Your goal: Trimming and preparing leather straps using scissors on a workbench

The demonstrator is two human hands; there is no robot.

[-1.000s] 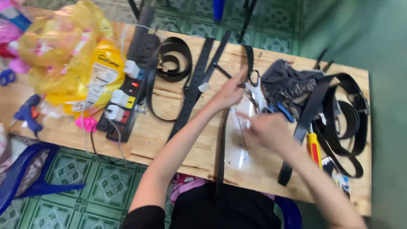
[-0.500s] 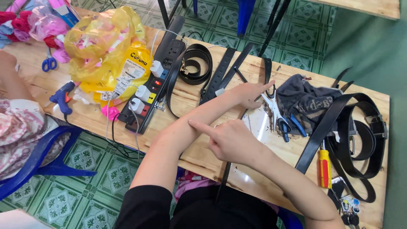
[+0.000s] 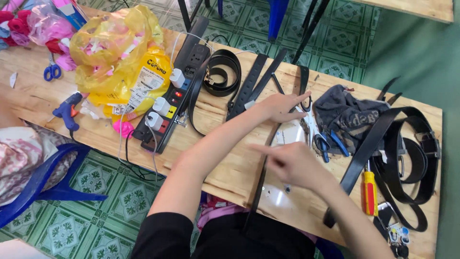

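Your left arm reaches out long across the pale wooden plank table (image 3: 230, 172), elbow nearly straight, and your left hand (image 3: 280, 106) lies palm down on the boards with the fingers stretched flat and close together, holding nothing. Its fingertips point toward the steel scissors with blue handles (image 3: 316, 132), which lie just beside them on the table. Your right forearm comes in from the lower right and crosses in front of you, so your right hand (image 3: 292, 165) hovers blurred just over the long black leather belt strap (image 3: 262, 177). Its index finger points left while the other fingers curl loosely; it grips nothing, and whether it touches the strap cannot be told. That strap runs from under your left hand, across the table, and hangs over the near edge toward your lap. Right of your right wrist lies a screwdriver with a red and yellow handle (image 3: 368, 191), near a heap of looped black belts (image 3: 407, 158).
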